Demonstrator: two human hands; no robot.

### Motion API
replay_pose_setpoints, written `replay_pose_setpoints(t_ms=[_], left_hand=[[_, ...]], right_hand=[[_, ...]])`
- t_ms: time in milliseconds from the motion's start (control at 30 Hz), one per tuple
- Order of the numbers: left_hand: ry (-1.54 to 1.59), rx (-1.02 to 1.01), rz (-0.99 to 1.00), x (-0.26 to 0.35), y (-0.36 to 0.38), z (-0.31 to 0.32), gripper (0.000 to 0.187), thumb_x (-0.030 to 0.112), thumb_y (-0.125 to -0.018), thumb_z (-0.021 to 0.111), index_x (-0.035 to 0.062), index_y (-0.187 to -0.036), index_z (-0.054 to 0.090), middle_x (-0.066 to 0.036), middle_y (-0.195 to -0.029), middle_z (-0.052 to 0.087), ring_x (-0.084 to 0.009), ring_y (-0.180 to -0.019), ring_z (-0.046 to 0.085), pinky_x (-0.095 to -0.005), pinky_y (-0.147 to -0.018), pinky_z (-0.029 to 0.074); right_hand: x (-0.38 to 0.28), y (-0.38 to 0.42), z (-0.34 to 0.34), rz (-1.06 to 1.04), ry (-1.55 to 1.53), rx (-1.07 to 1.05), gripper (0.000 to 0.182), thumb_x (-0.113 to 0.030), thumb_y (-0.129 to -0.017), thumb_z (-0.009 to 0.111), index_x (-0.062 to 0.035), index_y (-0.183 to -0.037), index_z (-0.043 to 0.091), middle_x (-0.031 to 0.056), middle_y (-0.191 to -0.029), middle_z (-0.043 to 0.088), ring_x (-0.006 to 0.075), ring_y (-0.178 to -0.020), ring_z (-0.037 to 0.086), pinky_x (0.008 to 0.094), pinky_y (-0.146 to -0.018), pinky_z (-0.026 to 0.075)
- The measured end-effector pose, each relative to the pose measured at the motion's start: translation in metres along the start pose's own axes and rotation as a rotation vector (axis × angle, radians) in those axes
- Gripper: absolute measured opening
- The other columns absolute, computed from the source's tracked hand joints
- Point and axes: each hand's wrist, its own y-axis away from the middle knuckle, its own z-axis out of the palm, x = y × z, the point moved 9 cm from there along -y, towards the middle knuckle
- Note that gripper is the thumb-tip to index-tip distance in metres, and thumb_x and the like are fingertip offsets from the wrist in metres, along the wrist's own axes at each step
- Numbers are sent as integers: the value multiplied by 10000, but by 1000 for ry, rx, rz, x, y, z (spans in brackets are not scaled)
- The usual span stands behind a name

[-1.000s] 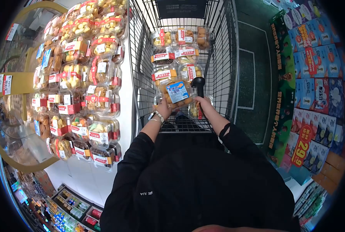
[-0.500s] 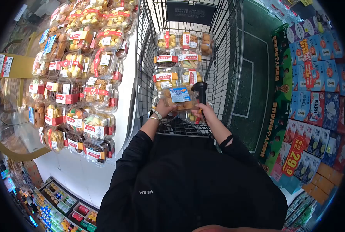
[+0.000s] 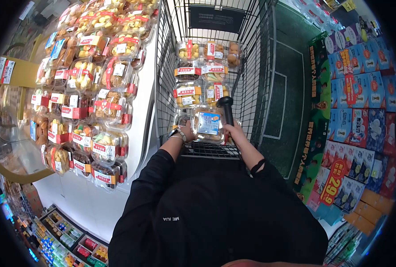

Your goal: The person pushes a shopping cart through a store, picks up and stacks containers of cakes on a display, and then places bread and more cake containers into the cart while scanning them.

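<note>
My left hand (image 3: 187, 131) grips the left side of a clear plastic pastry box (image 3: 208, 126) with a blue label, its fingers partly hidden. On the box's opposite side, my right hand (image 3: 234, 132) has its fingertips at the edge. The box is level over the near end of a shopping cart (image 3: 162, 89), overlapping other boxes there. A black rod with a rounded knob (image 3: 225, 107) stands up beside my right hand. Farther into the cart sit several clear boxes of pastries, among them a yellow-filled box (image 3: 188, 95) and a dark-filled box (image 3: 188, 71).
Left of the cart, a white display counter (image 3: 138, 138) carries many stacked pastry boxes (image 3: 109, 109) with red labels. Green flooring (image 3: 280, 93) runs along the right, beside a wall of blue packages (image 3: 353, 89) with a red price sign (image 3: 336, 180). Drinks shelves (image 3: 73, 236) are at lower left.
The blue-labelled pastry box has turned, so its label faces me more upright, and it has moved slightly down toward me. Both hands stay at its sides.
</note>
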Motion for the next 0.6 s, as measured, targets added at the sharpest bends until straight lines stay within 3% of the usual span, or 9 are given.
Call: replay_pose_setpoints(t_ms=[67, 133, 333, 367, 400, 433, 467, 533, 600], left_hand=[[31, -33, 31, -5, -8, 11, 1026, 531, -700, 643, -78, -1331, 112, -242, -1204, 510, -366, -1118, 503, -387, -954, 383], [25, 209, 8, -39, -38, 20, 926, 487, -738, 639, 15, -1360, 140, -296, -1130, 536, -395, -1064, 538, -415, -922, 413], [19, 53, -94, -12, -4, 4, 1003, 608, -789, 484, -142, -1340, 110, -316, -1208, 472, -402, -1112, 500, -376, -954, 389], [-99, 108, -74, -7, -9, 6, 927, 637, -780, 470, -123, -1288, 313, -309, -1148, 518, -386, -1077, 529, -381, -932, 405], [19, -27, 226, 19, 6, 6, 864, 675, -765, 453, -91, -1161, 494, -316, -1052, 562, -363, -1028, 562, -395, -907, 418], [-71, -126, 141, 21, 12, 9, 788, 664, -780, 444, -71, -1022, 590, -304, -984, 591, -356, -986, 580, -411, -885, 426], [-54, -102, 179, 33, 24, 4, 783, 651, -795, 435, -73, -1065, 563, -293, -1012, 586, -359, -996, 573, -409, -886, 426], [-100, 46, 227, 47, 52, -6, 779, 619, -834, 407, -63, -1205, 462, -271, -1126, 544, -353, -1054, 540, -396, -913, 408], [107, 87, 268, 53, 100, -30, 727, 549, -867, 428, -37, -1292, 372, -271, -1204, 488, -365, -1096, 507, -382, -949, 383]], right_hand=[[2, 4, 21, 91, 117, -133, 245, -161, -778, 595, -34, -971, 516, 32, -777, 547, 119, -695, 525, 234, -646, 418], [-1, 6, 30, 45, 151, -151, 262, -179, -772, 605, -44, -978, 518, 28, -796, 533, 112, -726, 505, 244, -660, 408], [3, 11, 24, 154, 62, -102, 250, -179, -782, 598, -47, -979, 519, 20, -783, 531, 113, -709, 508, 247, -635, 409], [5, 10, 27, 149, 78, -126, 249, -179, -782, 598, -47, -979, 519, 20, -783, 531, 113, -709, 508, 247, -635, 409], [2, 8, 26, 91, 112, -106, 241, -182, -786, 594, -46, -971, 522, 20, -774, 530, 113, -700, 510, 247, -626, 408], [-1, 6, 25, 33, 145, -88, 232, -186, -790, 590, -46, -964, 525, 21, -765, 529, 114, -691, 511, 246, -617, 408], [0, 5, 28, 29, 162, -118, 232, -186, -790, 590, -46, -964, 525, 21, -765, 529, 114, -691, 511, 246, -617, 408], [-9, 3, 25, -66, 159, -58, 202, -175, -784, 608, -59, -919, 513, -10, -636, 495, 75, -491, 461, 203, -434, 355], [-5, 3, 29, -25, 45, -93, 224, -182, -787, 606, -55, -953, 526, -16, -669, 501, 64, -508, 457, 203, -427, 343]])
